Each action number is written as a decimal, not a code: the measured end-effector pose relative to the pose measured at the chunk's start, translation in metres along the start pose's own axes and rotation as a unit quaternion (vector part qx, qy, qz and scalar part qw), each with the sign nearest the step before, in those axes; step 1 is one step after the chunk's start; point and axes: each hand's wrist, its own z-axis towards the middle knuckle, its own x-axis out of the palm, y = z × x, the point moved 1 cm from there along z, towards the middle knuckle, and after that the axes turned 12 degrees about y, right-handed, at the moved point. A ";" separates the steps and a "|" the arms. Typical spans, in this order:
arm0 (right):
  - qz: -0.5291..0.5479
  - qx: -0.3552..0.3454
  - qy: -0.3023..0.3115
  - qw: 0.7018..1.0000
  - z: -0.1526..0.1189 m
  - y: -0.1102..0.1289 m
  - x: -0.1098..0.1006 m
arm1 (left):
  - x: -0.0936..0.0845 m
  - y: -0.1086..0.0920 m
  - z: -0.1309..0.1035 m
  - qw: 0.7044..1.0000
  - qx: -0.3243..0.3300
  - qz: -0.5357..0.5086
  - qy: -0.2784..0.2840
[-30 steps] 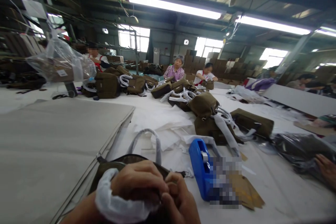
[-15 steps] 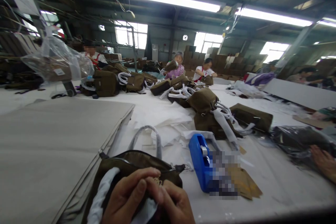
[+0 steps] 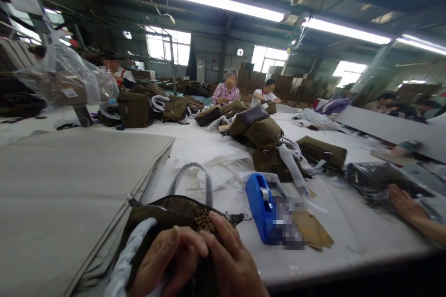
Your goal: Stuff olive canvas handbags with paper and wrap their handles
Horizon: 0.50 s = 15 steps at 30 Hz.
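Note:
A dark olive-brown handbag (image 3: 139, 222) stands before me with its zipped top open. One wrapped handle (image 3: 208, 185) arches up at the far side; the near handle (image 3: 120, 260) is wrapped in white. Over the bag's opening, my right hand (image 3: 235, 260) holds a small leopard-print piece (image 3: 205, 221) at its fingertips. Beside it, my left hand (image 3: 167, 260) is closed, its fingers curled and meeting the right fingers. What the left fingers pinch is hidden. A blue tape dispenser (image 3: 259, 209) stands right of the bag.
Brown card pieces (image 3: 311, 227) lie beside the dispenser. Several similar bags (image 3: 268, 148) are heaped farther back. A stack of grey sheets (image 3: 76, 195) covers the left. At right, another person's hand (image 3: 406, 202) rests on a dark plastic-wrapped package (image 3: 379, 178). Co-workers sit across the table.
The leopard-print piece has risen and shows more fully above the right fingers. My right hand has moved up; the left fingers have curled. A bag has joined the heap across the table.

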 end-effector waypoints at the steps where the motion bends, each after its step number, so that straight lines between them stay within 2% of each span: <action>1: -0.045 -0.021 0.039 0.998 0.003 -0.001 -0.001 | 0.001 0.000 0.000 1.000 0.000 0.004 -0.001; 3: -0.111 -0.016 0.067 0.991 0.004 -0.001 -0.004 | 0.003 -0.002 -0.001 1.000 -0.005 0.015 0.010; 5: -0.140 0.028 0.058 0.988 -0.005 0.000 -0.010 | 0.006 -0.006 -0.003 0.999 -0.007 0.033 0.020; 9: -0.141 0.093 0.073 0.983 -0.029 0.010 -0.025 | 0.017 -0.014 -0.007 0.997 0.012 0.029 -0.066; 11: -0.136 0.086 0.025 0.987 -0.031 0.015 -0.030 | 0.022 -0.014 -0.010 0.997 0.018 0.018 -0.079; 13: -0.113 0.070 -0.038 0.990 -0.023 0.016 -0.031 | 0.024 -0.011 -0.015 0.997 0.003 0.034 -0.067; 15: -0.065 0.078 -0.046 0.994 -0.006 0.013 -0.028 | 0.025 -0.008 -0.020 0.997 -0.021 0.058 -0.036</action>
